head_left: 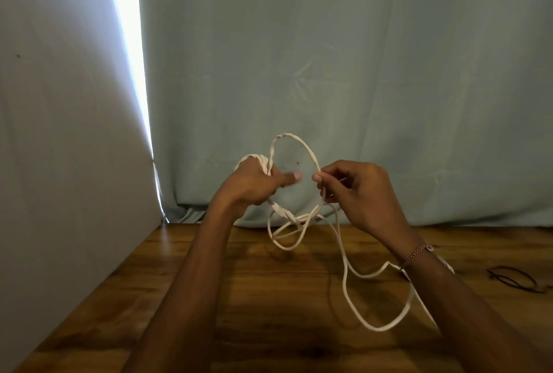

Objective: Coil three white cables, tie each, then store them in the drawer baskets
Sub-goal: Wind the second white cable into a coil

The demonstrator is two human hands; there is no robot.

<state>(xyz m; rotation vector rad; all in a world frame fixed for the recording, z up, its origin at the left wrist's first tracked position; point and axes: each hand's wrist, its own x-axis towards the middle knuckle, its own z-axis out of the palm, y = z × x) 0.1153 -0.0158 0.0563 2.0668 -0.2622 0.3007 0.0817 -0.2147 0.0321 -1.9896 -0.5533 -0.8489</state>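
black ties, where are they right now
In the head view the black ties lie on the wooden table at the far right edge, beyond the right hand and its wrist.

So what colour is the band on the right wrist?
Pink and white braided wristband, best seen in the head view.

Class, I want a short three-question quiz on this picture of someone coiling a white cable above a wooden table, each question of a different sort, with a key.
1. True or false: the thin white cable lies wholly coiled on the brown wooden table.
2. Which hand holds the gathered loops: A) left hand B) right hand?
3. Fill in: the right hand's fingers ____ the cable's raised loop.

Key: 1 false, a long slack length hangs loose. 2 A. 3 pinch.
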